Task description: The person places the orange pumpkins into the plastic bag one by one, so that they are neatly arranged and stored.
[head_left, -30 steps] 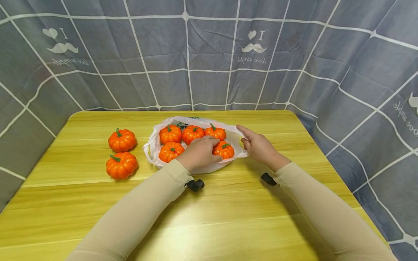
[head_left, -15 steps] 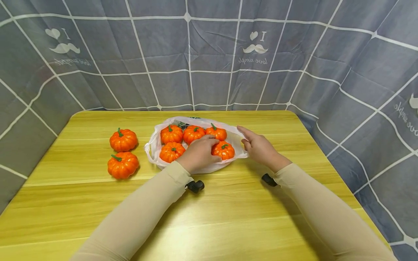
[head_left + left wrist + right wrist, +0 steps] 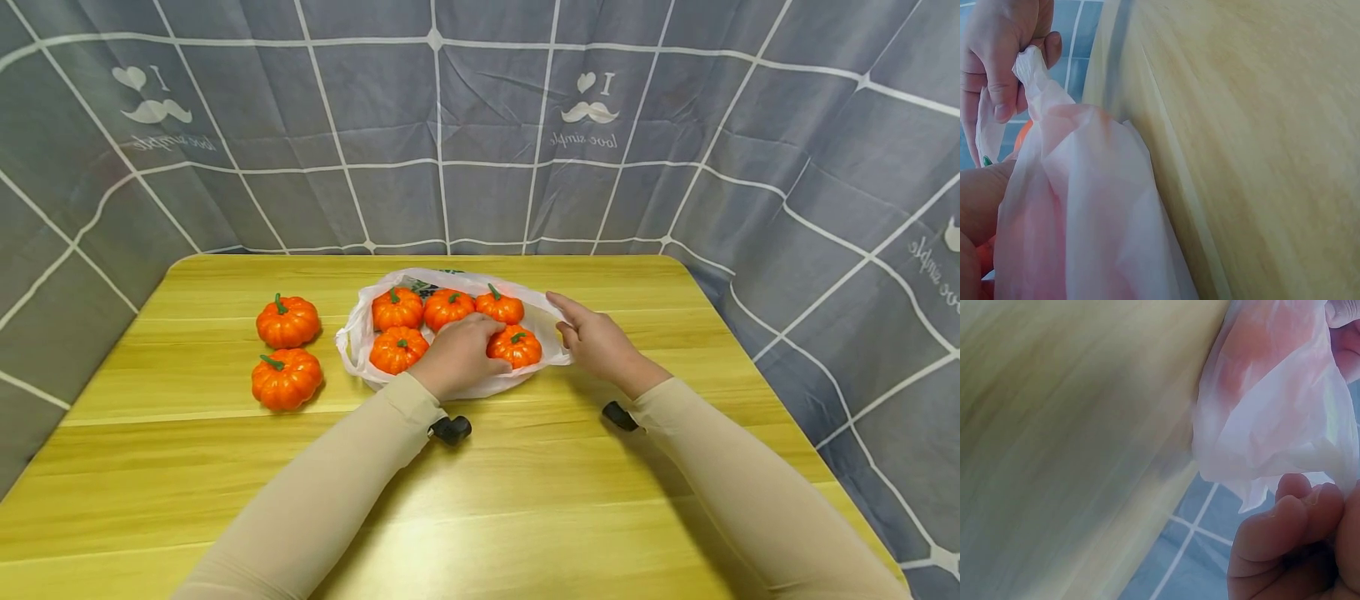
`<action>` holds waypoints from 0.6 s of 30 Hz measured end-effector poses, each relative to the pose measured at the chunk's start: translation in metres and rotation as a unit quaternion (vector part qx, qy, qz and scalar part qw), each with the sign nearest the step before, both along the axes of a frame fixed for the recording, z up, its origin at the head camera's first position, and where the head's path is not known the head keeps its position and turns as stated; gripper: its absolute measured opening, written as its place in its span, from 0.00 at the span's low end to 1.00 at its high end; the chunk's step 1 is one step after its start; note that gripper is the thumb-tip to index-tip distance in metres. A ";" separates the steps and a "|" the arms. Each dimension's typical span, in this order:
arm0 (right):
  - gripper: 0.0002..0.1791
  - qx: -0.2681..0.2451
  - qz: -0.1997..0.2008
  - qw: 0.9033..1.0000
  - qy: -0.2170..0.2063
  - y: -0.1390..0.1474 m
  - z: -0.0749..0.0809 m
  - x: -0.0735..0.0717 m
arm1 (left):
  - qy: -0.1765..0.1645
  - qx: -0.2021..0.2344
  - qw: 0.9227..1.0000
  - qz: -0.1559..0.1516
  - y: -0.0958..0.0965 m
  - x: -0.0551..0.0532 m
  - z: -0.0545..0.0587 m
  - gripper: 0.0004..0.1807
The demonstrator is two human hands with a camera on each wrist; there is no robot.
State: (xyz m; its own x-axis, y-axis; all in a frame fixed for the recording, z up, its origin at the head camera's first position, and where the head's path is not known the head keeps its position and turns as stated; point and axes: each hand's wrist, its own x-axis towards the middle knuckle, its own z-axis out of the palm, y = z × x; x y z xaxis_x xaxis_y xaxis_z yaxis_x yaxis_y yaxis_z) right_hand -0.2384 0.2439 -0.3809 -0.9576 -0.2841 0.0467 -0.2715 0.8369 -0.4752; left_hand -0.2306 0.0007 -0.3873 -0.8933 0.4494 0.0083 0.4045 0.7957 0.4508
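A white plastic bag (image 3: 487,388) lies with its mouth open on the table and holds several small orange pumpkins with green stems. My left hand (image 3: 457,357) reaches over the front rim, fingers and thumb around the front-right pumpkin (image 3: 516,347). Part of that hand (image 3: 979,206) appears behind the bag's wall (image 3: 1097,206) in the left wrist view. At the right end, my right hand (image 3: 602,346) grips the bag's edge between thumb and curled fingers. In the right wrist view, the right fingers (image 3: 1279,534) are bunched at the rim, with orange showing through the thin plastic (image 3: 1285,425).
Two more pumpkins sit left of the bag, one farther back (image 3: 288,322) and one nearer (image 3: 287,380). They stand on the wooden table (image 3: 525,508). A grey curtain (image 3: 390,108) with white lines hangs behind the table and along its sides.
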 end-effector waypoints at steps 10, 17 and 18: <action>0.31 0.001 0.000 1.000 0.001 0.000 -0.001 -0.001 | 0.005 -0.004 1.000 -0.002 0.000 0.000 -0.001 0.37; 0.32 0.001 0.002 1.000 -0.002 0.000 -0.001 0.000 | 0.009 -0.007 1.000 -0.004 0.000 0.000 -0.001 0.37; 0.31 0.001 0.002 1.000 -0.002 0.000 -0.002 0.000 | 0.008 -0.006 1.000 -0.004 0.000 0.000 -0.001 0.37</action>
State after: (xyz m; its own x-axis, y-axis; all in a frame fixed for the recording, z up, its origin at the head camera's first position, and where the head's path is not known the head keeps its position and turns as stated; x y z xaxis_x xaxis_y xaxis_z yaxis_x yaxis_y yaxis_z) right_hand -0.2389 0.2438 -0.3825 -0.9567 -0.2880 0.0425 -0.2731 0.8370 -0.4742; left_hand -0.2304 0.0003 -0.3883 -0.8893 0.4570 0.0167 0.4183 0.7980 0.4338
